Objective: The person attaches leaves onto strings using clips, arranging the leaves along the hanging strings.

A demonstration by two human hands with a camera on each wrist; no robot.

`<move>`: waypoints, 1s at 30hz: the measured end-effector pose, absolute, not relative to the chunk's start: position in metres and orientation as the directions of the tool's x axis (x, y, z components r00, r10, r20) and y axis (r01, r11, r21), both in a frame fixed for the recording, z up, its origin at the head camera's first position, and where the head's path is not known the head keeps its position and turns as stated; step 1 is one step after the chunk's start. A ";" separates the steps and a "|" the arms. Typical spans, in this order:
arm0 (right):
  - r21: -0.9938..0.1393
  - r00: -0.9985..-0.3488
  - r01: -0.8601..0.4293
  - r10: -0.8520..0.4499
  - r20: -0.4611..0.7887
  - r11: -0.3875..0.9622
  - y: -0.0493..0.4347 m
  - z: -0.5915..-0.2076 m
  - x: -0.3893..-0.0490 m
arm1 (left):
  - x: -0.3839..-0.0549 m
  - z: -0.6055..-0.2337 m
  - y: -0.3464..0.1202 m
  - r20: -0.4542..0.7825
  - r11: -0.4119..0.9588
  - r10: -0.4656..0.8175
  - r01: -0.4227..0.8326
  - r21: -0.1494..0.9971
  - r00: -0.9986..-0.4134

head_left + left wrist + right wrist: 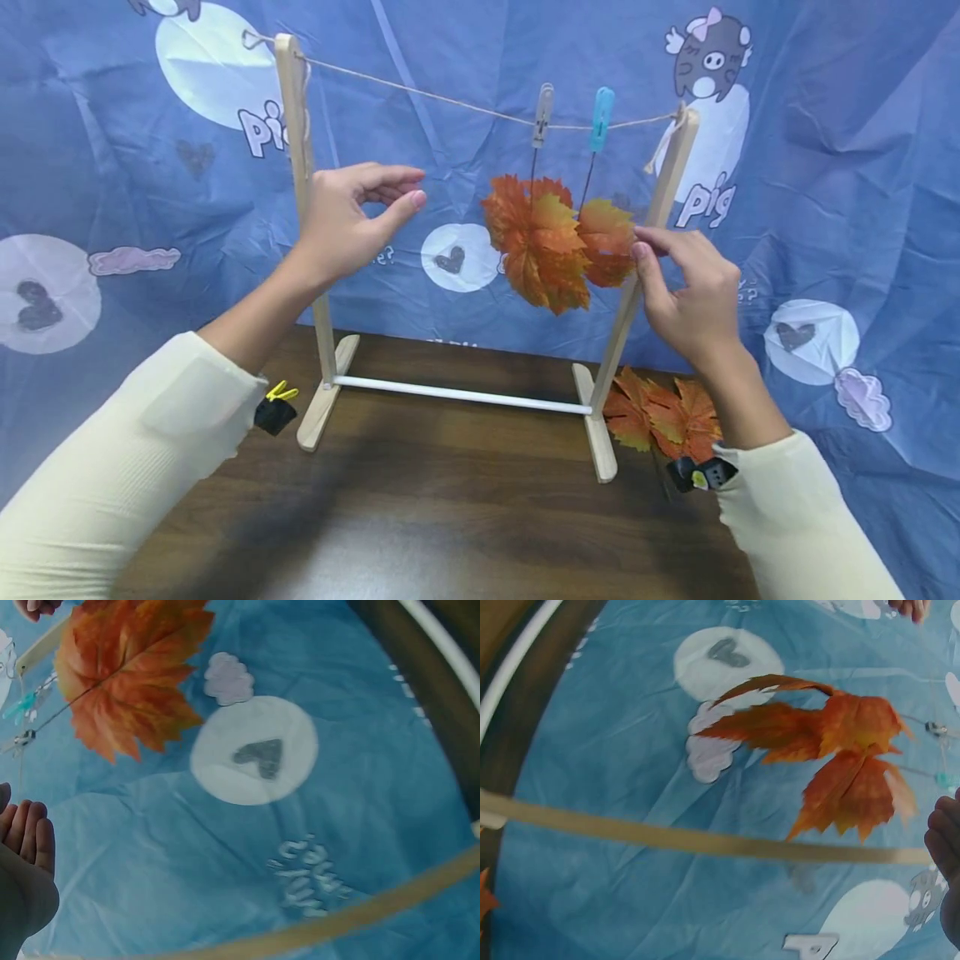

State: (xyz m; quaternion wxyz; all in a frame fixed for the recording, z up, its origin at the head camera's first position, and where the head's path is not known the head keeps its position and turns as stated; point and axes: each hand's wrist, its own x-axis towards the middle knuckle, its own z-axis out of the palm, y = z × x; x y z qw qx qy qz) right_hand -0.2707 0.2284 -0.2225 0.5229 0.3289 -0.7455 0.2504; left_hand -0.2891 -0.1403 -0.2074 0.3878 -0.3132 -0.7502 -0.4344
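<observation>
Two orange maple-like leaves hang by their stems from a string (420,92) on a wooden frame. A grey clothespin (543,117) clips the larger leaf bunch (536,250), and a turquoise clothespin (602,121) clips the other leaf (606,237). My left hand (348,208) is raised in front of the left post, thumb and fingers apart with nothing between them. My right hand (693,292) is by the right post, its thumb and forefinger at the right leaf's edge in the head view. In the right wrist view a gap shows between those fingers (941,825) and the leaves (855,780).
The frame has a left post (292,125), a right post (675,167) and a white crossbar (465,394) low over the brown table (420,517). More orange leaves (667,417) lie by the right foot. A yellow clip (282,390) shows beside my left sleeve. A blue patterned cloth (450,42) hangs behind.
</observation>
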 end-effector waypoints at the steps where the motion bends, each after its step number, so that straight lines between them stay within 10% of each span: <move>1: -0.027 -0.237 -0.750 -0.232 0.943 0.660 0.232 -0.226 -0.270 | -0.287 -0.214 -0.145 0.854 0.426 0.131 0.806 0.410 -0.504; 13: 0.009 -0.266 -0.726 -0.292 0.919 0.688 0.286 -0.277 -0.269 | -0.267 -0.286 -0.206 0.795 0.563 0.087 0.688 0.457 -0.600; 30: 0.065 -0.495 -0.649 -0.486 0.720 0.758 0.345 -0.365 -0.260 | -0.270 -0.363 -0.261 0.655 0.664 0.017 0.498 0.558 -0.756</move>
